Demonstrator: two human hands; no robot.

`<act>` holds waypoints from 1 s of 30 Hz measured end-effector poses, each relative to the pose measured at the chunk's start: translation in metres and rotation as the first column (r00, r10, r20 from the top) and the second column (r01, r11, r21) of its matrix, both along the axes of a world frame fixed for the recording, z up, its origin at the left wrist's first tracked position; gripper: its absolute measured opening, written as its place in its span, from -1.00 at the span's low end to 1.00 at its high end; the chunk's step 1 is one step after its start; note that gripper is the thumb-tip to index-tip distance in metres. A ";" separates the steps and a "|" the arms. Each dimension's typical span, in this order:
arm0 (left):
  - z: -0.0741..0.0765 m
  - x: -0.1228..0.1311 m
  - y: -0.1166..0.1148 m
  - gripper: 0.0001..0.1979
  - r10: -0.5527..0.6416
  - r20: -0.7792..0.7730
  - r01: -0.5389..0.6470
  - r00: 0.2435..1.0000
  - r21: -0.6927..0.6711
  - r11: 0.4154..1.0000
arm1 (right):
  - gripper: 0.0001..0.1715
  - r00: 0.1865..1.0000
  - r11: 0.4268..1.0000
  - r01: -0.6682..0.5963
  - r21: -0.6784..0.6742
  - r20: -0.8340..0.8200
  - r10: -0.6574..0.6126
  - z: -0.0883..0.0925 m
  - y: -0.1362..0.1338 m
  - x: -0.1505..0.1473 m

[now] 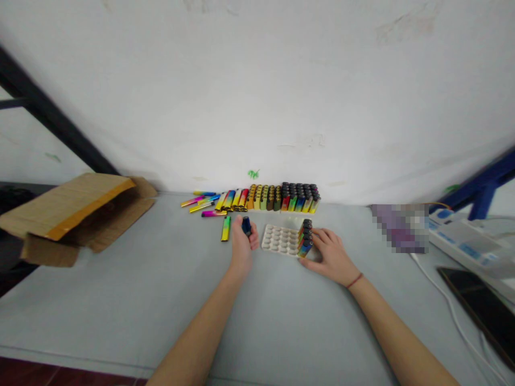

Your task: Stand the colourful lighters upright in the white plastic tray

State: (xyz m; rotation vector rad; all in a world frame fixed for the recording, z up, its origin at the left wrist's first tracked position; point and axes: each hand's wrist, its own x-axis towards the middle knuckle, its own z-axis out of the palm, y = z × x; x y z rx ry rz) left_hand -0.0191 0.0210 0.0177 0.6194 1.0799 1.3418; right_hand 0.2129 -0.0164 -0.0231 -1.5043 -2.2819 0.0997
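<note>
My left hand [243, 241] is closed around a dark blue lighter [246, 225], whose top end shows above the fingers. Just to its right lies a white tray [277, 239] with rows of round hollows. Along the tray's right end stands a row of upright lighters [306, 237] with black tops and multicoloured bodies. My right hand [330, 256] rests beside that row, fingers apart, thumb near the tray's front right corner; whether it presses on the lighters is hard to tell. Nearest my left hand on the other side lies a green-yellow lighter [226, 229].
Against the wall stands a block of upright lighters [300, 197], with gold-topped ones [263, 197] to its left. Loose shiny lighters [203, 201] lie farther left. An open cardboard box [80, 206] sits at left; a power strip [466, 241] and phone [478, 305] at right.
</note>
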 end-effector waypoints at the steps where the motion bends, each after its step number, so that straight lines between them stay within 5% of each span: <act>1: -0.002 0.001 -0.001 -0.55 0.002 -0.046 0.001 0.999 0.057 0.998 | -0.27 1.000 1.000 -0.006 0.000 0.000 0.006 0.000 0.000 0.000; 5: -0.010 0.006 -0.007 -0.71 0.017 -0.322 0.080 0.947 0.285 0.955 | -0.29 1.000 1.000 -0.018 -0.007 -0.013 0.018 0.000 0.001 0.000; 11: -0.015 0.013 -0.010 -0.77 0.259 -0.712 0.272 0.653 0.539 0.797 | -0.29 1.000 1.000 -0.022 -0.011 -0.012 0.022 0.001 0.000 -0.001; 21: -0.019 0.022 -0.005 -0.77 0.159 -0.876 0.463 0.455 0.385 0.798 | -0.29 1.000 1.000 -0.012 -0.007 0.011 0.012 0.002 -0.001 -0.002; 30: -0.021 0.028 -0.005 -0.75 0.240 -0.921 0.521 0.307 0.374 0.768 | -0.29 1.000 1.000 -0.003 0.000 0.030 0.003 0.002 -0.001 -0.004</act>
